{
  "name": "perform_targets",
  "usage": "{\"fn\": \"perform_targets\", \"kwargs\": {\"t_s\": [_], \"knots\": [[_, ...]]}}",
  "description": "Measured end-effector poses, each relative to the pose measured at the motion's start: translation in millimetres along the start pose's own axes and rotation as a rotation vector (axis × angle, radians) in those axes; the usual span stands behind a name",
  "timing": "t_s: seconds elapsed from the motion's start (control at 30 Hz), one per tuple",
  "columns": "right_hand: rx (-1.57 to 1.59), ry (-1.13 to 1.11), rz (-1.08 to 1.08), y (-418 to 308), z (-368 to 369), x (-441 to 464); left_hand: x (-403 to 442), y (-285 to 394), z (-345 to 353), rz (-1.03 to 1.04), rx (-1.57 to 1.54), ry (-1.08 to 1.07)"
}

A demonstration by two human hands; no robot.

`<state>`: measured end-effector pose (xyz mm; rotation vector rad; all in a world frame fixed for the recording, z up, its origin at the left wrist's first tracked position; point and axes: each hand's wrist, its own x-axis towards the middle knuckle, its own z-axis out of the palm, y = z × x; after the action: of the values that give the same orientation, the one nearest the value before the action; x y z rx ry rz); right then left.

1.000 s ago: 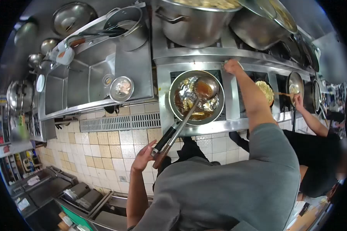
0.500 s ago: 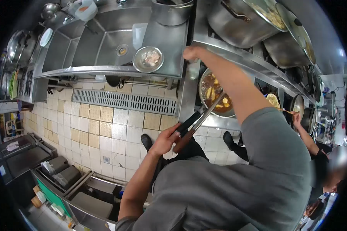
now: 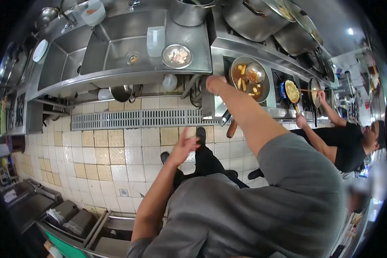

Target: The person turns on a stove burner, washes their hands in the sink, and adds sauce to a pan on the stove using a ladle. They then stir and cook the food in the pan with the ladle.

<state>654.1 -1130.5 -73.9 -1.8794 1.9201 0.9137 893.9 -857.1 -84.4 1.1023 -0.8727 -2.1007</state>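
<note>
Over the floor, my left hand (image 3: pixel 184 147) has its fingers apart and holds nothing. My right hand (image 3: pixel 216 84) rests by the front left corner of the stove (image 3: pixel 217 58); its fingers are bunched, and what they grip is too hidden to make out. Beyond my right forearm a wide pan (image 3: pixel 266 88) holds brown liquid with yellow pieces and a ladle (image 3: pixel 254 74). The pan's black handle (image 3: pixel 225 117) and the ladle's wooden end (image 3: pixel 231 129) stick out below my forearm, touched by neither hand.
A co-worker (image 3: pixel 350 137) at the right holds a pan of yellow food (image 3: pixel 292 92) over a blue flame. Large pots (image 3: pixel 256 19) stand behind the stove. Left are sinks (image 3: pixel 120 47), a bowl of pale pieces (image 3: pixel 177 56) and a plastic container (image 3: pixel 155 41). A drain grate (image 3: pixel 137 120) crosses the floor.
My left hand has let go of the handles and opened. My right hand has moved from the stove's back ledge to its front left corner. The view has shifted.
</note>
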Motion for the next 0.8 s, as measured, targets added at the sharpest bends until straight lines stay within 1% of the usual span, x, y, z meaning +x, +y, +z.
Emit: {"fn": "perform_targets", "kwargs": {"t_s": [0.03, 0.07, 0.1, 0.13, 0.17, 0.2, 0.23, 0.27, 0.3, 0.33, 0.37, 0.4, 0.43, 0.47, 0.5, 0.53, 0.57, 0.6, 0.63, 0.67, 0.7, 0.73, 0.77, 0.8], "knots": [[0.043, -0.005, 0.057, -7, 1, 0, -27, -4, -28, -0.023, -0.01, 0.08], [0.051, 0.004, 0.074, -11, 2, 2, -54, -13, -58, -0.048, -0.113, 0.165], [0.114, -0.132, 0.037, -14, 10, 9, -81, -39, -97, -0.073, -0.204, 0.284], [0.187, -0.265, 0.003, -14, 16, 14, -113, -54, -130, -0.039, -0.28, 0.386], [0.143, -0.324, -0.064, -18, 22, 20, -148, -62, -157, -0.068, -0.233, 0.516], [0.101, -0.383, -0.131, -18, 22, 21, -185, -87, -193, -0.028, -0.202, 0.595], [0.129, -0.372, -0.107, -13, 13, 5, -230, -119, -233, 0.051, -0.136, 0.596], [0.306, -0.287, -0.108, -13, -6, -27, -269, -153, -273, -0.065, -0.237, 0.813], [0.475, -0.196, -0.115, -11, -27, -59, -314, -179, -297, -0.095, -0.294, 0.95], [0.491, -0.179, -0.107, -3, -44, -92, -358, -207, -317, -0.169, -0.333, 1.085], [0.729, -0.072, -0.158, 12, -58, -125, -413, -275, -356, -0.049, -0.132, 0.997], [0.964, 0.045, -0.207, 27, -64, -145, -431, -240, -320, -0.253, -0.54, 1.274], [1.225, 0.101, -0.228, 42, -52, -139, -445, -243, -310, -0.385, -0.366, 1.287], [1.604, 0.091, -0.385, 58, -41, -129, -448, -253, -311, -0.458, -0.143, 1.217], [1.975, 0.081, -0.561, 75, -33, -124, -440, -260, -311, -0.523, 0.178, 1.095], [2.156, 0.094, -0.626, 89, -40, -141, -424, -266, -311, -0.56, 0.503, 0.955], [2.335, 0.101, -0.696, 100, -54, -166, -406, -269, -312, -0.562, 0.756, 0.823], [2.497, 0.143, -0.676, 108, -67, -179, -384, -270, -312, -0.544, 0.953, 0.716], [2.651, 0.101, -0.708, 117, -77, -180, -359, -271, -310, -0.492, 1.11, 0.633], [2.73, 0.096, -0.762, 125, -82, -166, -331, -269, -306, -0.438, 1.211, 0.581], [2.806, 0.082, -0.819, 133, -88, -150, -306, -266, -301, -0.369, 1.284, 0.553], [2.808, 0.07, -0.833, 141, -94, -133, -281, -259, -294, -0.215, 1.353, 0.573], [2.84, 0.125, -0.812, 150, -102, -115, -251, -262, -287, -0.275, 0.64, 0.668], [2.869, 0.176, -0.788, 160, -109, -94, -214, -180, -192, -0.261, -0.055, 0.869]]}}
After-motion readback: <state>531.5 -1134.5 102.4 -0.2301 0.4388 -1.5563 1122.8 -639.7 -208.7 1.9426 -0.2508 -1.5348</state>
